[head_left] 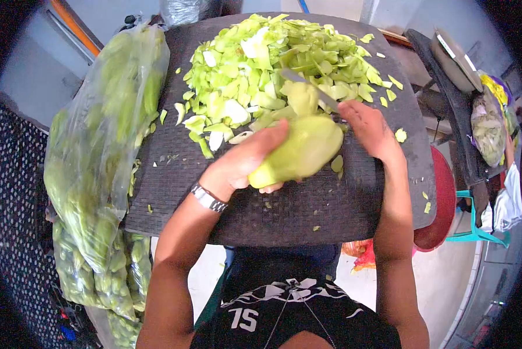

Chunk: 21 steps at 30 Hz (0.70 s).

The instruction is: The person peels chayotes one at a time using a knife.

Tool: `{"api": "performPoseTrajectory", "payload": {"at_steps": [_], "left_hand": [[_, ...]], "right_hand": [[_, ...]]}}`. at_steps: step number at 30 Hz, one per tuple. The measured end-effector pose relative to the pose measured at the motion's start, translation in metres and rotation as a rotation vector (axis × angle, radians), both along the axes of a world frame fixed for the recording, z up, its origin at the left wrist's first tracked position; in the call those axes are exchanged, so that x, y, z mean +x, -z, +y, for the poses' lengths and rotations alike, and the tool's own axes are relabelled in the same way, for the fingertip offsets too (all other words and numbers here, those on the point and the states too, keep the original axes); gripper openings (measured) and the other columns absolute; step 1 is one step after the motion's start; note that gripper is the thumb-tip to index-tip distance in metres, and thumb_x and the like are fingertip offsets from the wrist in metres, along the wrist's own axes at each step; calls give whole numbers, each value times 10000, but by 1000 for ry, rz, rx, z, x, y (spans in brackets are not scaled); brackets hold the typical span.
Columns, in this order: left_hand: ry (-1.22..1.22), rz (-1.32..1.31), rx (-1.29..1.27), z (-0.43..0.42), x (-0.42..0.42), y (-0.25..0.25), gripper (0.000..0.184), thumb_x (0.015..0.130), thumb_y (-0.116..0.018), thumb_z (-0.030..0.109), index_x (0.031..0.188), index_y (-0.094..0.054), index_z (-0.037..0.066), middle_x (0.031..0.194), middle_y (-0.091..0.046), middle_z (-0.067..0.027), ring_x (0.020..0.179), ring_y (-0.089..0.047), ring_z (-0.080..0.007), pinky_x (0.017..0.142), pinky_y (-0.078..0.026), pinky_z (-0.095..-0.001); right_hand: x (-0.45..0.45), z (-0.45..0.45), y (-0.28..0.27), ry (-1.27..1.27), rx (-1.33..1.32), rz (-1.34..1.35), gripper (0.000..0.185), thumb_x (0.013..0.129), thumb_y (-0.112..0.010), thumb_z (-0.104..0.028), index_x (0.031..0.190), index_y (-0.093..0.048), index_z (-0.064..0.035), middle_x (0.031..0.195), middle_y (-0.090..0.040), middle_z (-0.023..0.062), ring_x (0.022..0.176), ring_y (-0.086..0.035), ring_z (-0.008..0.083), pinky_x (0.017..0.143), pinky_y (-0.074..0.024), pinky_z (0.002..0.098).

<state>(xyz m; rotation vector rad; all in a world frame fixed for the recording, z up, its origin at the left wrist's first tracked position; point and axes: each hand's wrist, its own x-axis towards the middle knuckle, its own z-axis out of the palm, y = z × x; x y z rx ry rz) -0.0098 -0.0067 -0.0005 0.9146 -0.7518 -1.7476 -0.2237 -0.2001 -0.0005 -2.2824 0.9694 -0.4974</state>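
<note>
My left hand [252, 156], with a metal watch at its wrist, grips a large pale green fruit or vegetable [302, 150] above the dark woven tabletop [261, 215]. In my right hand [368, 129] is a knife [310, 86], its blade pointing up and left over the far end of the green piece. A pale cut chunk [301, 98] lies against the blade, blurred by motion. Beyond both hands, a big heap of green chips and peelings [238, 75] covers the far part of the table.
Clear plastic bags of long green produce [107, 116] stand along the table's left edge, with more bags [107, 279] below. On the right are a red round seat [441, 203], a teal stool [476, 232] and a side table holding a bagged item [488, 128].
</note>
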Motion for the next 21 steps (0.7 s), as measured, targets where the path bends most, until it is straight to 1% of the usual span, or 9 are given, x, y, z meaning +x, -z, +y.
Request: {"api": "performPoseTrajectory", "payload": {"at_steps": [2, 5, 6, 8, 9, 10, 14, 17, 21], "left_hand": [[12, 255, -96, 4, 21, 17, 621, 1044, -497, 531, 1437, -463, 50, 983, -695, -191, 564, -646, -227, 403, -499, -299], [-215, -1, -231, -3, 27, 23, 608, 1012, -590, 433, 1443, -456, 25, 1053, -691, -197, 651, -666, -236, 497, -549, -299], [-292, -125, -122, -3, 31, 15, 628, 978, -650, 359, 1458, -442, 12, 1131, -682, -209, 818, -690, -238, 633, -592, -323], [-348, 14, -131, -5, 31, 18, 622, 977, -647, 328, 1469, -434, 13, 1216, -663, -223, 898, -688, -243, 707, -599, -345], [-376, 82, -141, -6, 30, 18, 619, 977, -646, 312, 1474, -429, 13, 1258, -654, -230, 938, -687, -246, 744, -603, -356], [-325, 111, -157, -6, 31, 14, 649, 966, -648, 253, 1504, -387, -1, 1414, -553, -283, 1134, -656, -322, 892, -604, -428], [-161, 468, -258, -9, 21, 8, 600, 968, -616, 106, 1501, -375, -29, 1449, -517, -303, 1267, -591, -468, 1033, -541, -568], [-150, 467, -272, -6, 19, -1, 594, 949, -651, 90, 1474, -401, -29, 1399, -566, -283, 1207, -640, -408, 989, -571, -533], [-285, 150, -242, -2, 27, 12, 588, 892, -712, 48, 1424, -464, 1, 1285, -645, -197, 1103, -678, -307, 914, -595, -467]], "right_hand": [[0, -1, -8, 145, 144, 82, 584, 1041, -507, -554, 1151, -686, -9, 1034, -688, 304, 1002, -665, 464, 886, -516, 486], [2, 2, -18, 194, 263, 97, 594, 1045, -499, -562, 1109, -689, -3, 932, -694, 236, 882, -671, 375, 820, -519, 449], [5, 10, -23, 164, 346, 51, 554, 1052, -501, -535, 1089, -685, -13, 831, -622, 155, 756, -589, 275, 703, -463, 392], [9, 24, -33, 125, 505, -45, 478, 1066, -507, -481, 1050, -677, -35, 629, -478, -7, 504, -424, 75, 468, -352, 278], [11, 23, -25, 45, 410, -76, 480, 1067, -505, -488, 1054, -674, -40, 625, -471, -14, 505, -424, 68, 465, -347, 269], [14, 21, -11, -35, 311, -109, 481, 1067, -504, -496, 1058, -671, -44, 620, -465, -21, 506, -424, 60, 463, -343, 260], [16, 29, -6, -185, 291, -192, 495, 1061, -510, -527, 1036, -663, -56, 604, -445, -44, 499, -418, 50, 459, -337, 239], [18, 32, -5, -168, 324, -212, 499, 1055, -523, -535, 1015, -661, -57, 593, -434, -56, 497, -415, 49, 460, -336, 240], [19, 33, -9, -111, 236, -162, 548, 1022, -580, -543, 911, -660, -13, 668, -555, 78, 654, -522, 147, 600, -435, 353]]}}
